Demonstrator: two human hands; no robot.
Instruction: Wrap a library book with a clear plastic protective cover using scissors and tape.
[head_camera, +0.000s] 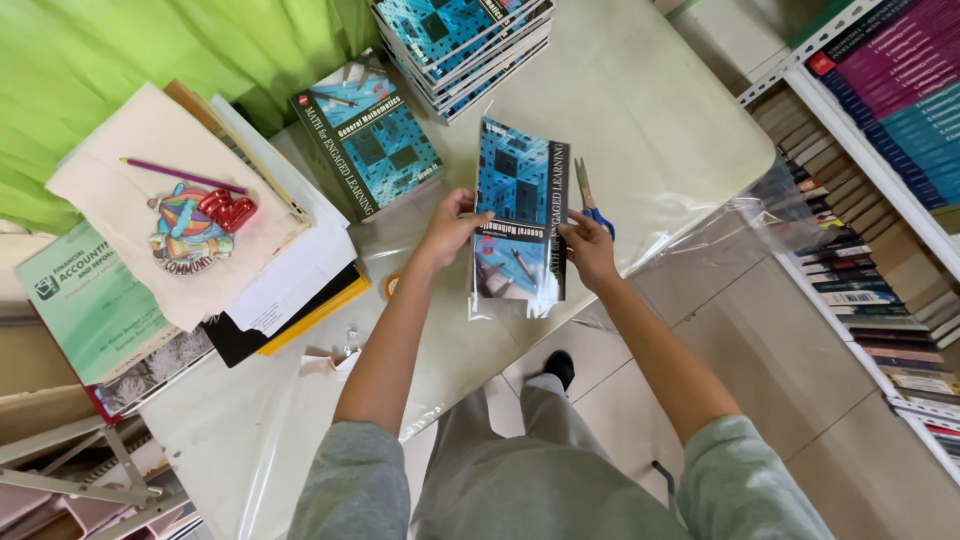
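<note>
Blue paperback book (520, 215), film-wrapped, pinched by left hand (452, 228) and right hand (590, 250) beside blue-handled scissors (590, 200); slack film may crease.

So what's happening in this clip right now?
A person stands at a pale table draped with clear plastic sheeting, holding a blue-covered paperback textbook upright between both hands. The left hand grips its left edge and the right hand its spine side; clear plastic shows around the book's lower end. Blue-handled scissors lie just behind the right hand. A matching book lies flat nearby, with a stack of similar books at the far edge.
</note>
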